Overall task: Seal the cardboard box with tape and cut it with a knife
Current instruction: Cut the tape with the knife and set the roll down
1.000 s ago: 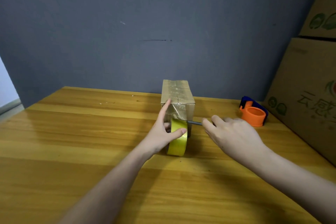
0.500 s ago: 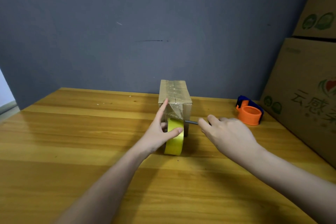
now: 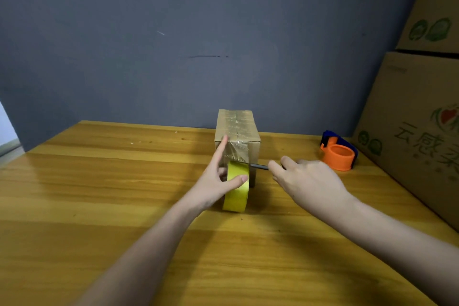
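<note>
Small brown cardboard box (image 3: pixel 237 135) stands on the yellow-brown wooden tabletop (image 3: pixel 99 194), near the back wall, top and front face already covered in shiny clear tape. My left hand (image 3: pixel 216 181) grips the yellow roll of tape (image 3: pixel 236 187) on edge, just in front of the box: thumb across the roll's face, index finger stretched up and pressing the tape strip against the front face near the top corner. My right hand (image 3: pixel 308 181) is closed around a slim knife (image 3: pixel 258 166); only the thin dark blade shows, pointing left, tip at the strip between roll and box. Handle is hidden in my fist.

Step in hand, as I read it: cutting the strip free of the roll. To do it well:
- keep the strip taut with the roll, otherwise the blade drags instead of slicing
- cut close to the roll, away from my left thumb and index finger
- hold the box down with the index finger so it doesn't slide on the smooth wood
- press the loose tail flat afterwards

Main risk: blade slipping toward the left fingers.

Surroundings: an orange-and-blue tape dispenser (image 3: pixel 339 153) sits well apart to the right. Large printed cardboard cartons (image 3: pixel 417 119) are stacked at the right edge. Plain grey-blue wall (image 3: pixel 173 45) behind. Table otherwise bare apart from a few crumbs.
</note>
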The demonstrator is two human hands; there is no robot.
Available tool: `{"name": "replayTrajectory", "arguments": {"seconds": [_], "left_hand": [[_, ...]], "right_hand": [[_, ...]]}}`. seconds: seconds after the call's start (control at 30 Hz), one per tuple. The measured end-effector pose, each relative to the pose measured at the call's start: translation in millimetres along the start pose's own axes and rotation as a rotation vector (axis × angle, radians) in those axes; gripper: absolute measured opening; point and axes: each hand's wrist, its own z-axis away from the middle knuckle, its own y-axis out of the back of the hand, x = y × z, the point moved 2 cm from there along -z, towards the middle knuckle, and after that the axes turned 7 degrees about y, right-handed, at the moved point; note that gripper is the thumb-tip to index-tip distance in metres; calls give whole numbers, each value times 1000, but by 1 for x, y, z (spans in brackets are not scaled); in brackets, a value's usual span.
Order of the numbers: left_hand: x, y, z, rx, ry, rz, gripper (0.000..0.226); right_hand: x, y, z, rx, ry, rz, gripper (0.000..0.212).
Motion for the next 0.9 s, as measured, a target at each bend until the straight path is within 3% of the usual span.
{"name": "replayTrajectory", "arguments": {"seconds": [0.37, 0.7, 0.83, 0.9], "left_hand": [[3, -2, -1, -17, 15, 12, 101], [3, 0, 6, -65, 46, 36, 104], [4, -4, 17, -11, 48, 44, 89], [14, -11, 24, 55, 72, 113, 64]], "right_hand": [[3, 1, 7, 12, 1, 5, 46], [11, -8, 19, -35, -27, -29, 24], [8, -9, 26, -92, -108, -108, 17], [7, -7, 30, -141, -247, -261, 23]]}}
